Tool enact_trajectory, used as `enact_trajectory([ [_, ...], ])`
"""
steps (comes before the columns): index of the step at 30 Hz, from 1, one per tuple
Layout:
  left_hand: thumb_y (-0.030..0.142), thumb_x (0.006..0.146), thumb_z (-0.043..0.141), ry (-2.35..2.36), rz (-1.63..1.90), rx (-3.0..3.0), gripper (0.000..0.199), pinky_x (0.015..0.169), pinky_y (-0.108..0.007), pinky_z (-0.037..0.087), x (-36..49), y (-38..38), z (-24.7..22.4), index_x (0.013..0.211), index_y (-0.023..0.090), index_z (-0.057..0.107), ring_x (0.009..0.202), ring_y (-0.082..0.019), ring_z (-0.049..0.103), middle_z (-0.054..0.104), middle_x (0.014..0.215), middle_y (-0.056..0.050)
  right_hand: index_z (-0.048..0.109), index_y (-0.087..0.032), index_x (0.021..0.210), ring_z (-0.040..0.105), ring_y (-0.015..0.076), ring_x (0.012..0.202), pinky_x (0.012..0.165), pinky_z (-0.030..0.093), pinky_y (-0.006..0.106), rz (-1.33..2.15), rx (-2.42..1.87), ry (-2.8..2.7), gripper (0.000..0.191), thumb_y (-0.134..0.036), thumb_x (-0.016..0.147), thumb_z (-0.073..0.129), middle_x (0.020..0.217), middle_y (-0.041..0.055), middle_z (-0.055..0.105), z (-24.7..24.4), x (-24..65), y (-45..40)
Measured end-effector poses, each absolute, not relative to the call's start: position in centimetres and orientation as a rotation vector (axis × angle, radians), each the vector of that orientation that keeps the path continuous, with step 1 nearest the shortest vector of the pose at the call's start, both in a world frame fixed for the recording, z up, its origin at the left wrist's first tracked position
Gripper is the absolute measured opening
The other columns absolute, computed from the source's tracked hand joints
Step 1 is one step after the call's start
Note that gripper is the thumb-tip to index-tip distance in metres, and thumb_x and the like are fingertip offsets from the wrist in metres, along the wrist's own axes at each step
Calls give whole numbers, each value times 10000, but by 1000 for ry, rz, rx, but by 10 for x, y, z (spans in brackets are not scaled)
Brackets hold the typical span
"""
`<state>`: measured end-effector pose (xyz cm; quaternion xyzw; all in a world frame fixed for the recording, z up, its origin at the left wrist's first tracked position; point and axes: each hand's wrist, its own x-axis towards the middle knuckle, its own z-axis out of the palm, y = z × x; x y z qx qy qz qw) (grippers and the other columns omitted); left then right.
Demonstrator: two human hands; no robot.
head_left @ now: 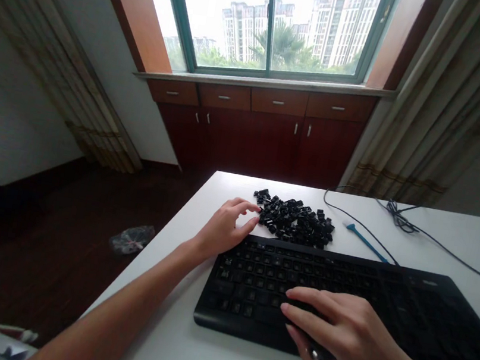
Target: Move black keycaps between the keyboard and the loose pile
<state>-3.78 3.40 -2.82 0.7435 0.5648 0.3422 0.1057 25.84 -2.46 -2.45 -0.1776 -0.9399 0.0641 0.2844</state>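
Observation:
A black keyboard [265,313] lies on the white table, its left part showing bare sockets without keycaps. Behind it is a heap of loose black keycaps [297,221]. My left hand [226,229] reaches to the heap's left edge, index finger and thumb apart, the fingertip at a keycap. My right hand [343,334] rests over the keyboard's middle, index and middle fingers stretched onto the sockets. Tucked under its curled lower fingers is a small object with a shiny metal end [318,358]; most of it is hidden, so its kind cannot be made out.
A blue brush-like tool [366,242] lies behind the keyboard, beside a black cable [401,219] bundled on the white table [167,307]. A clear plastic bag [132,240] sits on the dark floor to the left. Cabinets [255,140] stand under the window beyond.

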Motion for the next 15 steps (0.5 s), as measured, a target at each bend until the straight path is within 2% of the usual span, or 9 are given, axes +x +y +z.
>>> enact_trajectory([
  [3,381,906,642,1674,974,2213,311,877,-383,559,-43,59,-33,1171,219,664,994,-223,647,639,1167,-83,679,-253,1183,723,176,799,637,587,317,162,-463,-2528,278,-193,921,609,1175,45,720,-25,260,-25],
  [7,402,922,613,1678,1001,2246,324,892,-384,561,-49,86,-38,1181,213,660,1071,-243,636,638,1205,-96,671,-259,1207,724,178,829,679,595,319,168,-469,-2525,297,-206,921,610,1203,37,714,-24,260,-25],
  [11,392,927,606,1680,1029,2278,345,956,-419,535,-56,107,-45,1221,218,654,1178,-273,595,640,1276,-99,688,-240,1167,725,178,791,680,597,314,154,-456,-2484,263,-210,916,617,1147,41,736,-24,258,-25],
  [15,392,935,600,1644,1039,2309,360,1041,-449,481,-59,120,-51,1258,241,653,1196,-270,596,667,1289,-75,710,-228,1112,722,163,751,666,593,285,141,-444,-2456,204,-211,946,593,1089,49,751,-23,258,-24],
])
